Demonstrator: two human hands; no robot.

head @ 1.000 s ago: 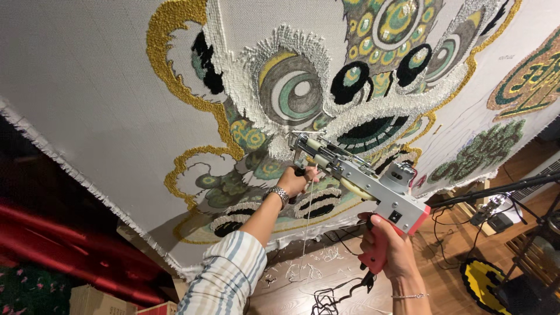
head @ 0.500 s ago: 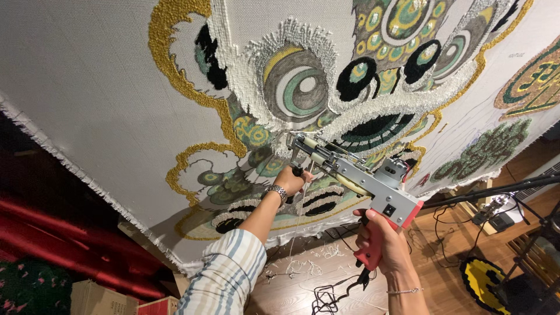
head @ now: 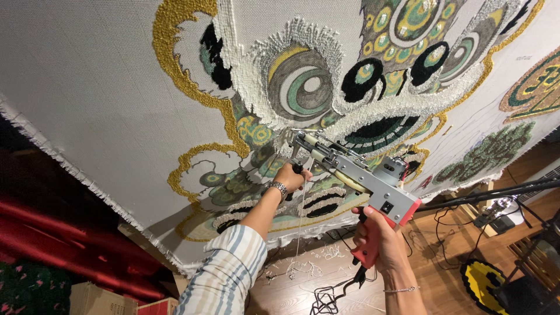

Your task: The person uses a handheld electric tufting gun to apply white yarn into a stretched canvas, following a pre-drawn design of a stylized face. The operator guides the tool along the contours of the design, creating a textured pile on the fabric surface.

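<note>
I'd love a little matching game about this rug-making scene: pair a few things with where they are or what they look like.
Things:
1. tufting gun
2. left hand
3. right hand
4. yarn scraps

Descriptions:
A. scattered on the wooden floor
B. wraps the red rear grip
C. grey metal body, nose against the cloth
D. on the black front handle, bracelet at the wrist

Pairs: 1-C, 2-D, 3-B, 4-A

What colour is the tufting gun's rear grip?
Red grip, gripped by right hand; head view.
</note>
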